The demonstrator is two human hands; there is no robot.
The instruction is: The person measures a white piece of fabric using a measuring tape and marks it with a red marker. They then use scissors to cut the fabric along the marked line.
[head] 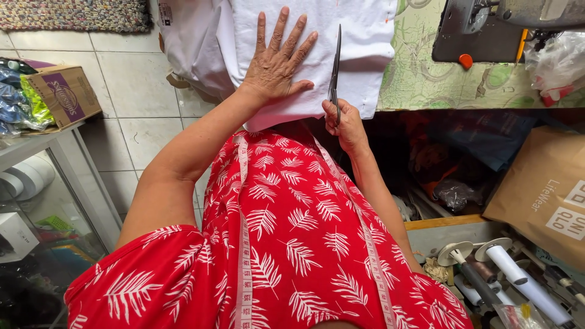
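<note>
Left hand (277, 61) spread flat on white cloth (359, 36); right hand (344, 125) gripping scissors (335, 67) just beside, blades pointing away along bench's near edge.

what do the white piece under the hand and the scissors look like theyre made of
White cloth: soft woven or knit fabric, matte; it folds and drapes over the table edge under the flat left hand. Scissors in the right hand: blades look like metal, dark and smooth with a thin straight edge; handle material is hidden by the fingers.
</note>
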